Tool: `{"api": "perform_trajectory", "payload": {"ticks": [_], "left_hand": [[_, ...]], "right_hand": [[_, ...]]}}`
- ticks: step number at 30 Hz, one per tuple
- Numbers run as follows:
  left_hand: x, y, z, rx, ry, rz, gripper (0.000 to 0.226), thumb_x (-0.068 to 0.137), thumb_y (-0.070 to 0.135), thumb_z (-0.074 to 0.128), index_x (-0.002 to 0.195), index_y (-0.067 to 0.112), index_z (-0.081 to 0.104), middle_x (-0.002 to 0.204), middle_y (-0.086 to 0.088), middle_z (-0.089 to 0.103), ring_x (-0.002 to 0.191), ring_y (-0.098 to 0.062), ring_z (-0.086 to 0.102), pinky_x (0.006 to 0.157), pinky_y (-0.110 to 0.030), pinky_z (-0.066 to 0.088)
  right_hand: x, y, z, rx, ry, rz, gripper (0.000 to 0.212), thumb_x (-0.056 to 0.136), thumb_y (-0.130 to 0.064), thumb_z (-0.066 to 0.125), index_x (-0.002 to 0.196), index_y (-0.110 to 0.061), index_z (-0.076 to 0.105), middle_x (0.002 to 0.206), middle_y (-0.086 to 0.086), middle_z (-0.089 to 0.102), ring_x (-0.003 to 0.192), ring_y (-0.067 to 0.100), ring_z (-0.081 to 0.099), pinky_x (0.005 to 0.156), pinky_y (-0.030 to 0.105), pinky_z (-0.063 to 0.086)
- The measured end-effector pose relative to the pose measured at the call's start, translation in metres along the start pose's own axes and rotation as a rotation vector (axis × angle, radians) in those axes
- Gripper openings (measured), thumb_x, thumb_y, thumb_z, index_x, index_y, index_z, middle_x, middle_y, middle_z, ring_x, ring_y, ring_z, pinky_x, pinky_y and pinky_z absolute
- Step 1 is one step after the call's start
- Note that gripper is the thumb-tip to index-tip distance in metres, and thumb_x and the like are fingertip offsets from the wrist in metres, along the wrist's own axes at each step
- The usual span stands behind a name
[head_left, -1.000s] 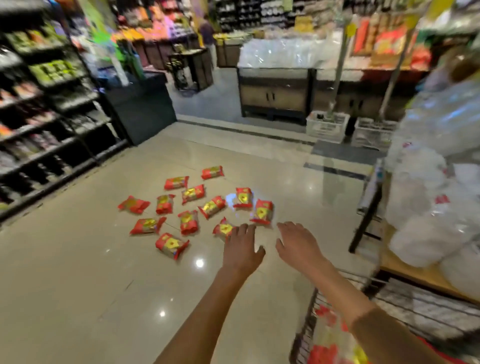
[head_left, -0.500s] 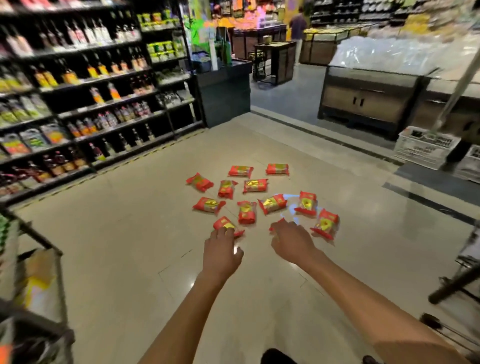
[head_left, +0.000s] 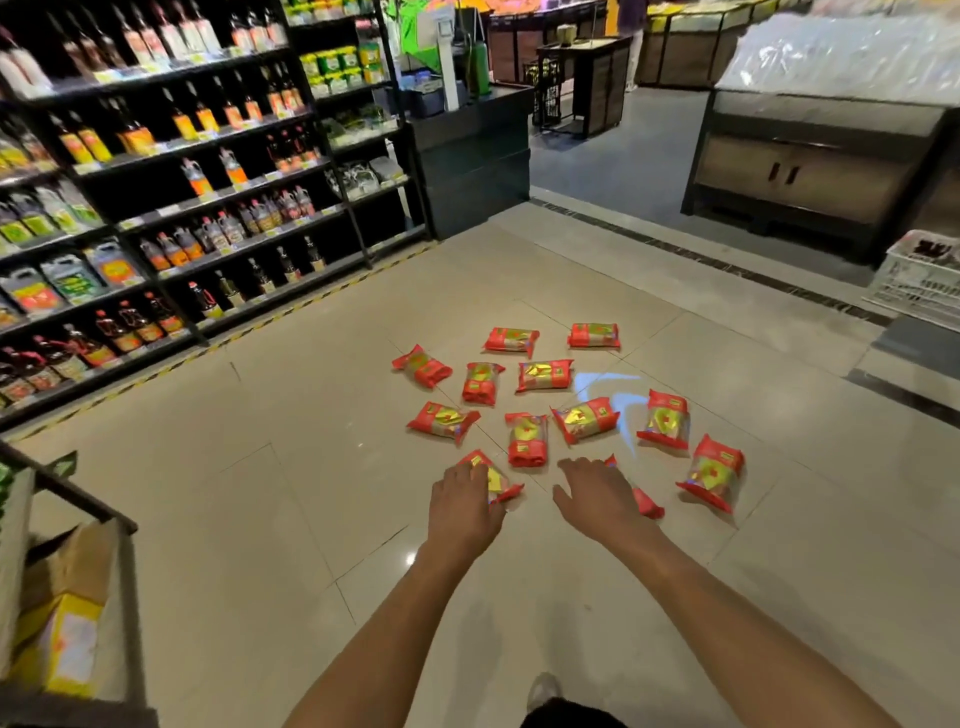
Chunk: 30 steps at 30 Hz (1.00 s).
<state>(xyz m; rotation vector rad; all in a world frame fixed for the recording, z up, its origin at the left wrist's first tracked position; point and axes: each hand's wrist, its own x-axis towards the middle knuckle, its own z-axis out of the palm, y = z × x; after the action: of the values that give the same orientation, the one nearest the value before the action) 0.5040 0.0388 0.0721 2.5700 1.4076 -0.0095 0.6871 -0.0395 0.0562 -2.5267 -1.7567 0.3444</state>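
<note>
- Both hands have come lower and further forward than half a second ago, and now reach the nearest of the red packets (head_left: 527, 439) scattered on the floor (head_left: 311, 519).
- Our left hand (head_left: 465, 501) lays nearly straight fingers over the near packet (head_left: 501, 483), seemingly touching it but not yet curled round it.
- Our right hand (head_left: 597, 493), fingers spread, covers most of a second packet (head_left: 647, 503) and holds nothing.
- We judge the gathering is only starting: ten more lie beyond, untouched.

Glossy beige floor tiles (head_left: 311, 519) spread around me. Bottle shelves (head_left: 156, 182) run from nine to eleven o'clock, with a dark counter (head_left: 467, 156) at twelve and a wooden cabinet (head_left: 810, 171) at two.
</note>
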Motion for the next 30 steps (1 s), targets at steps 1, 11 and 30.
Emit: {"api": "perform_trajectory", "payload": {"ticks": [1,11,30], "left_hand": [[0.023,-0.003,-0.004,0.005,0.007,-0.010,0.053,0.094,0.039,0.052,0.142,0.016,0.044,0.144,-0.008,0.049,0.128,-0.027,0.047,0.102,-0.037,0.040],[0.223,-0.008,-0.021,-0.035,0.043,0.018,0.055,0.091,0.037,0.055,0.141,0.015,0.046,0.143,-0.011,0.049,0.131,-0.030,0.045,0.104,-0.042,0.041],[0.565,-0.072,-0.006,-0.180,0.128,-0.121,0.059,0.082,0.024,0.067,0.137,0.006,0.052,0.146,-0.021,0.049,0.133,-0.039,0.046,0.107,-0.051,0.041]], "right_hand": [[0.020,0.004,-0.006,-0.020,0.007,0.004,0.048,0.102,-0.042,0.040,0.140,-0.016,0.049,0.129,0.007,0.061,0.119,0.028,0.057,0.098,0.040,0.045],[0.196,0.019,-0.042,-0.080,0.040,-0.075,0.053,0.099,-0.041,0.044,0.144,-0.014,0.048,0.131,0.010,0.061,0.122,0.030,0.055,0.098,0.040,0.043],[0.572,0.046,-0.054,-0.134,0.070,-0.102,0.059,0.088,-0.031,0.063,0.139,-0.005,0.053,0.142,0.027,0.050,0.127,0.043,0.052,0.103,0.051,0.044]]}}
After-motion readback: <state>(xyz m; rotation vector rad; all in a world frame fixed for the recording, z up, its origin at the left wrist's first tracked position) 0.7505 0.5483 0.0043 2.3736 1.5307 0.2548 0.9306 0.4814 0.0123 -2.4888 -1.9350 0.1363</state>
